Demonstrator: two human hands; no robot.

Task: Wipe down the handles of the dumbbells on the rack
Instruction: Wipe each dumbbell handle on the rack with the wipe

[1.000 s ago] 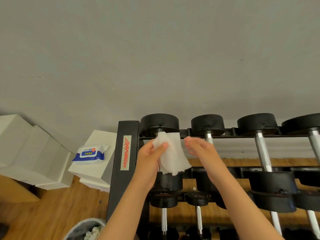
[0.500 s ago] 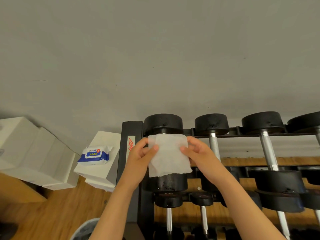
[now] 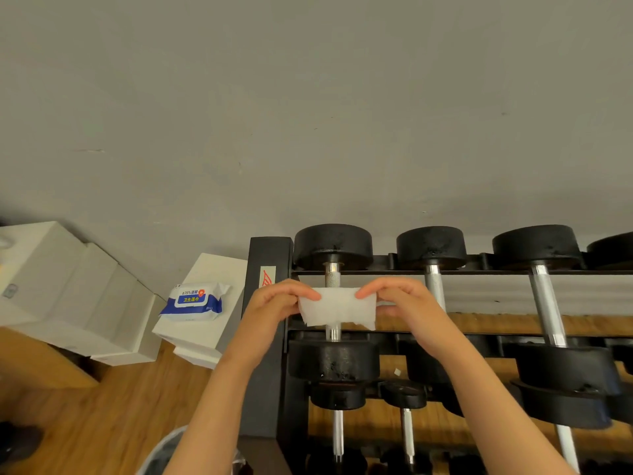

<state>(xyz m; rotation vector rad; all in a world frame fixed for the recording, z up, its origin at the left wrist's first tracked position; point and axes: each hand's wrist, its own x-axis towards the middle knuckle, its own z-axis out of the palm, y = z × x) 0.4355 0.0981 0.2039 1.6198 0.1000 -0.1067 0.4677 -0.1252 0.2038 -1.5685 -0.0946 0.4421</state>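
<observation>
A white wet wipe is stretched flat across the chrome handle of the leftmost top-row dumbbell on the black rack. My left hand pinches the wipe's left edge. My right hand pinches its right edge. The wipe covers the middle of the handle; bare chrome shows above and below it. Two more top-row dumbbells with chrome handles lie to the right.
A blue-and-white pack of wipes lies on a white box left of the rack. More white boxes stand further left on the wooden floor. A bin sits at the bottom. Smaller dumbbells fill the lower shelf.
The wipe went from hanging in my left hand to being spread between both hands, then folded into a narrower band lying lower across the handle.
</observation>
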